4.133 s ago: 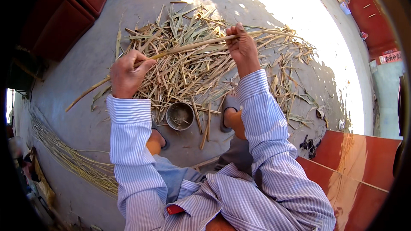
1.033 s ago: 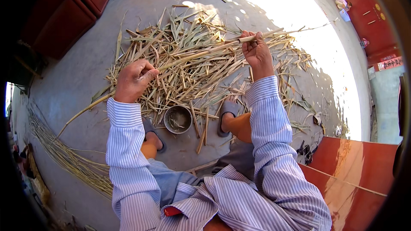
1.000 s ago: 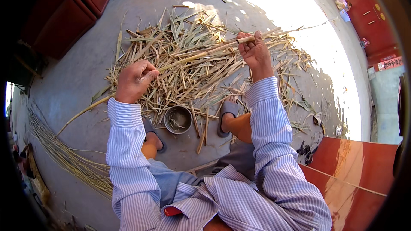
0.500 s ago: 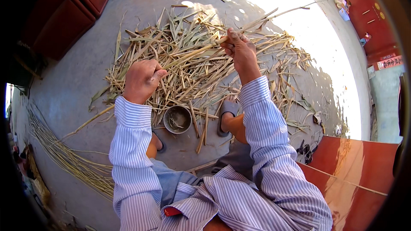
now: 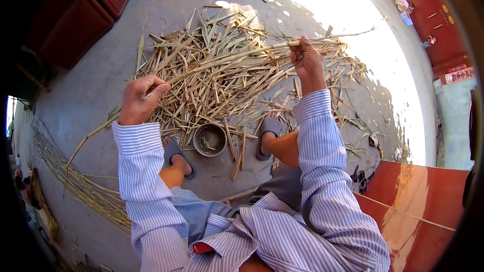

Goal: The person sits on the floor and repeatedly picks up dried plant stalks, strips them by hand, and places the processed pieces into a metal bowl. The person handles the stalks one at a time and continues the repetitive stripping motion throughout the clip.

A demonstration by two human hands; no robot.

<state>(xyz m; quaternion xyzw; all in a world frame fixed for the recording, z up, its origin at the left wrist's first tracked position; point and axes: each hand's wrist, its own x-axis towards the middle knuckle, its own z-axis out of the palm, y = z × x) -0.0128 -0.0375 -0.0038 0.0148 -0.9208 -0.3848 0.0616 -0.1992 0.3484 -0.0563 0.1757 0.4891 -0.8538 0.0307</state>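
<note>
on the gray floor point(image 5: 237, 174) is one big pile of dry strips point(image 5: 212, 88), too many to count. one bunch of thin sticks point(image 5: 91, 186) lies to the left. one long stalk point(image 5: 272, 47) goes across above the pile. two gray sandals point(image 5: 269, 125) are on two feet. two hands hold the stalk: the left hand point(image 5: 140, 98) pinches it, fingers curled, and the right hand point(image 5: 307, 60) pinches it farther along. one round bowl point(image 5: 198, 136) sits between the sandals.

The stalk point(image 5: 267, 48) bars the way between the hands point(image 5: 137, 102) point(image 5: 308, 64), with open room above the bowl point(image 5: 199, 134).
</note>
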